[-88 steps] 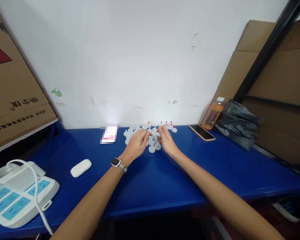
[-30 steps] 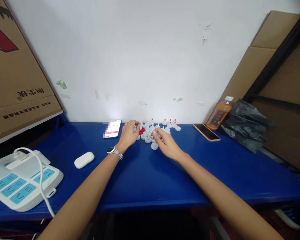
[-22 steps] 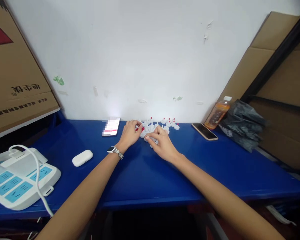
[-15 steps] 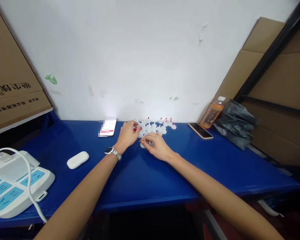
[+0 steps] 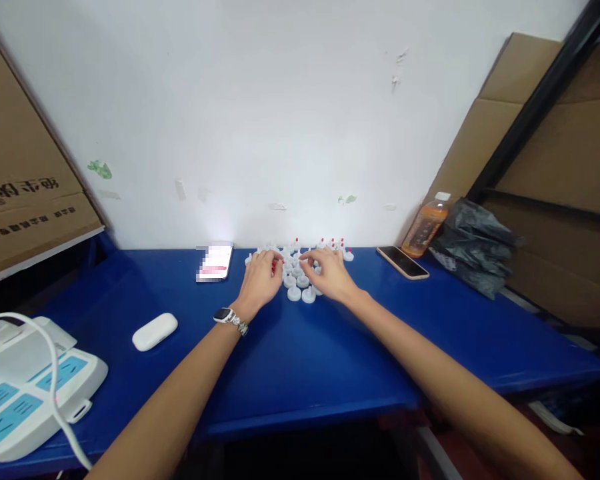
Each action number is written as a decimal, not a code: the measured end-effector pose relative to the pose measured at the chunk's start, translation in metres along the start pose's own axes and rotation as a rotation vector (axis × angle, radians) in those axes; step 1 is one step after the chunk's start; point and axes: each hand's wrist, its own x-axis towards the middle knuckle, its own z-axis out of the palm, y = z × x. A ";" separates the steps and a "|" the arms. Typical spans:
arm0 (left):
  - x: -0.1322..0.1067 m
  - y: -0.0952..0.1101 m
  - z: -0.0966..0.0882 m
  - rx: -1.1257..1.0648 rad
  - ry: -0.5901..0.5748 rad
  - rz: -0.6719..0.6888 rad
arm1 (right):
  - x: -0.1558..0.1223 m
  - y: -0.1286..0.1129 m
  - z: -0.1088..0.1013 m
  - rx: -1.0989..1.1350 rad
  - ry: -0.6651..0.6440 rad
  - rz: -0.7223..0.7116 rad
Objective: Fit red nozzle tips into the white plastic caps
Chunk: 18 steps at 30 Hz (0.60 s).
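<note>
Head view, looking forward-down at blue table (image 5: 290, 360).

Little white caps (image 5: 294, 293) are clustered at the back of the blue table (image 5: 300, 360) and partly covered by the left hand (image 5: 260, 283) and right hand (image 5: 330, 277); tiny red bits (image 5: 273, 267) are seen by the left one.

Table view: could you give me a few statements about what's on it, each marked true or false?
1. The left hand and the right hand are both at the white caps. True.
2. The watch is on the right wrist. False: it is on the left wrist.
3. The bottle stands beside the black bag. True.
4. The white case lies right of the caps. False: it lies left of them.
</note>
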 end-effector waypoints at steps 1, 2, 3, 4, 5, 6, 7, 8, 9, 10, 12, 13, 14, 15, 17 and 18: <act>-0.001 0.002 0.001 -0.003 -0.010 0.014 | 0.011 0.008 0.001 -0.023 0.014 0.041; -0.001 0.004 0.003 -0.007 -0.021 0.027 | 0.023 0.016 0.003 -0.059 0.008 0.079; -0.002 0.005 0.004 -0.011 -0.029 0.038 | 0.036 0.023 0.006 -0.097 -0.011 0.119; -0.002 0.006 0.005 -0.014 -0.036 0.044 | 0.049 0.029 0.010 -0.128 -0.058 0.152; -0.003 0.007 0.005 -0.018 -0.039 0.047 | 0.062 0.034 0.016 -0.161 -0.088 0.185; -0.003 0.007 0.006 -0.023 -0.041 0.048 | 0.074 0.038 0.021 -0.198 -0.103 0.216; -0.003 0.006 0.006 -0.026 -0.040 0.049 | 0.085 0.041 0.027 -0.235 -0.133 0.247; -0.004 0.006 0.005 -0.029 -0.038 0.051 | 0.094 0.042 0.033 -0.266 -0.159 0.273; -0.004 0.005 0.005 -0.032 -0.034 0.053 | 0.102 0.042 0.038 -0.290 -0.176 0.294; -0.004 0.005 0.004 -0.033 -0.031 0.057 | 0.107 0.042 0.043 -0.306 -0.186 0.312; -0.004 0.004 0.004 -0.033 -0.029 0.060 | 0.115 0.041 0.050 -0.321 -0.180 0.344; -0.004 0.004 0.003 -0.033 -0.031 0.060 | 0.117 0.041 0.053 -0.324 -0.170 0.362; -0.004 0.004 0.003 -0.032 -0.034 0.060 | 0.118 0.041 0.055 -0.327 -0.163 0.380; -0.003 0.004 0.004 -0.032 -0.035 0.060 | 0.119 0.041 0.057 -0.330 -0.157 0.398; -0.003 0.005 0.004 -0.031 -0.031 0.061 | 0.121 0.041 0.061 -0.331 -0.151 0.426; -0.003 0.005 0.004 -0.032 -0.027 0.063 | 0.121 0.042 0.062 -0.328 -0.149 0.438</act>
